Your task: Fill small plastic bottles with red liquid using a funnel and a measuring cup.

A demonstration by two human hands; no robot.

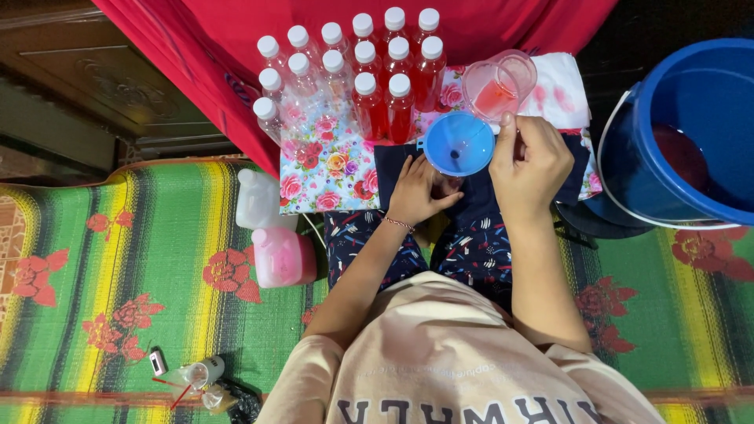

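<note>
The left hand (420, 191) curls closed around something under the blue funnel (459, 143), likely a bottle, though it is hidden; the right hand (530, 161) grips the handle of a clear jug (496, 86) holding red liquid, just beyond the funnel; white-capped bottles (353, 74), some filled red, stand in rows at the far side on a floral cloth (330, 169); a blue bucket (691, 126) sits to the right; a pink jerrycan (281, 257) lies left on the striped mat (118, 259).

Blue funnel (459, 143) — upright (bottle beneath hidden)
</note>
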